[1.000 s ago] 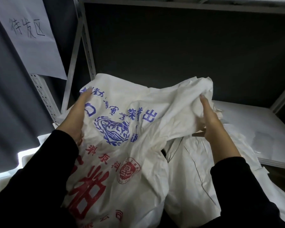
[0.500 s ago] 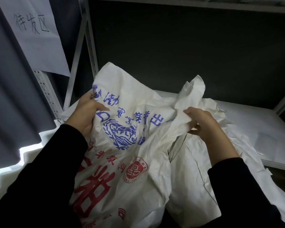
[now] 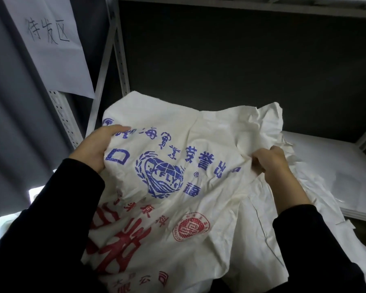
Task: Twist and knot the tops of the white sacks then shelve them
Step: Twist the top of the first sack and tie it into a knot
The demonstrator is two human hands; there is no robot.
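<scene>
Both hands, left [image 3: 95, 149] and right [image 3: 272, 163], grip the sack [image 3: 178, 187] top spread wide: untwisted, unknotted, unshelved.

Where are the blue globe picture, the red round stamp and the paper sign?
blue globe picture [image 3: 160, 180]: head view, middle of the print.
red round stamp [image 3: 191, 227]: head view, its centre.
paper sign [image 3: 51, 58]: head view, below the handwriting.
</scene>
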